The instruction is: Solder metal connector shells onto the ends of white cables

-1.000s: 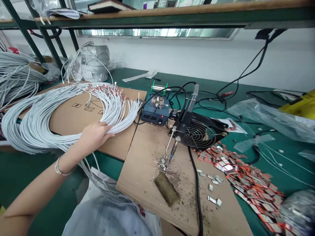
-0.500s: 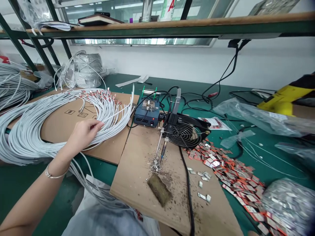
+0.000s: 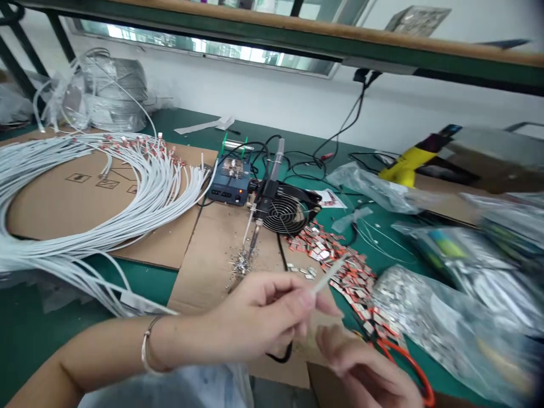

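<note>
My left hand [image 3: 276, 311] is closed in a pinch on a white cable [image 3: 329, 275], whose pale end sticks up past my fingertips toward the upper right. Just below and to the right is my right hand [image 3: 365, 362], its fingers curled together and blurred; what they hold, if anything, I cannot make out. Beside its back curves an orange loop [image 3: 414, 362], like a tool handle, partly hidden by the hand. Behind my left hand a soldering iron [image 3: 266, 201] hangs tip-down in its stand, over a heap of solder scraps [image 3: 241, 263].
A coil of white cables [image 3: 85, 243] lies on cardboard at left. Near the iron are a blue soldering station [image 3: 229, 184] and a black fan [image 3: 284, 215]. Small orange-edged metal pieces [image 3: 352, 277] spread at right, beside a plastic bag of parts [image 3: 416, 306]. A shelf [image 3: 255, 22] crosses above.
My left hand has left the cable coil and come right with a cable in its fingers. My right hand has entered at lower right. The view has shifted rightward.
</note>
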Demonstrator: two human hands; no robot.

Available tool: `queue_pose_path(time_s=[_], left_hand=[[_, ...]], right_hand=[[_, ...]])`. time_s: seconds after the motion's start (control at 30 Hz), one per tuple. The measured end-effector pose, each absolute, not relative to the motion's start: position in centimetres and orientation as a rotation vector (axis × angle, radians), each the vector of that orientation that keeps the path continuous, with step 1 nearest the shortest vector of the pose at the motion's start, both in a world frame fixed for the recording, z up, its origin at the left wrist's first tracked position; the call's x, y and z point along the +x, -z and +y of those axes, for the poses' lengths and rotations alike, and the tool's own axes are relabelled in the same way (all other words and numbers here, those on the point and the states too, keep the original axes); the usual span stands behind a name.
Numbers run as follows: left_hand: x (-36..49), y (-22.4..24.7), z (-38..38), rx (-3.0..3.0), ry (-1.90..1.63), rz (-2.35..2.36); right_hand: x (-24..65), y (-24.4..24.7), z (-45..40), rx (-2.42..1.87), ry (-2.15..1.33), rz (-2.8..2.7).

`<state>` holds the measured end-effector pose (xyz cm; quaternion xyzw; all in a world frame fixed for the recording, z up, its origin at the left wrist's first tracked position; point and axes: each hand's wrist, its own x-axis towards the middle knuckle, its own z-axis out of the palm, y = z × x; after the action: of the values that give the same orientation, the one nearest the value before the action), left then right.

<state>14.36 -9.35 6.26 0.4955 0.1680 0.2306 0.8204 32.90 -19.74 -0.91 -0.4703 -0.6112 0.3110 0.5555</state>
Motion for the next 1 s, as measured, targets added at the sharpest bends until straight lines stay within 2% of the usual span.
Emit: queue_pose_path(time_s=[0.13, 0.37, 0.7, 0.87, 1.0], left_hand=[[13.0, -2.8, -11.3, 0.850, -0.337, 0.477], [8.6, 0.8, -13.2, 1.141, -0.256, 0.721], [8.2, 0.5, -12.1, 1.980, -0.452, 0.800], [8.9, 0.5, -12.4, 1.999, -0.641, 0.787], [8.4, 0.6, -12.2, 1.698, -0.573, 0.806]], right_hand=[[30.4, 0.1, -19.3, -1.231, -0.757, -1.465], [27.5, 0.4, -17.7, -1.246, -0.959, -1.385], [26.3, 0.0, -17.1, -1.312, -0.990, -1.326], [25.6, 0.7, -17.1, -1.160, -1.197, -1.066], [26.4, 0.6, -17.1, -1.053, -0.936, -0.785]])
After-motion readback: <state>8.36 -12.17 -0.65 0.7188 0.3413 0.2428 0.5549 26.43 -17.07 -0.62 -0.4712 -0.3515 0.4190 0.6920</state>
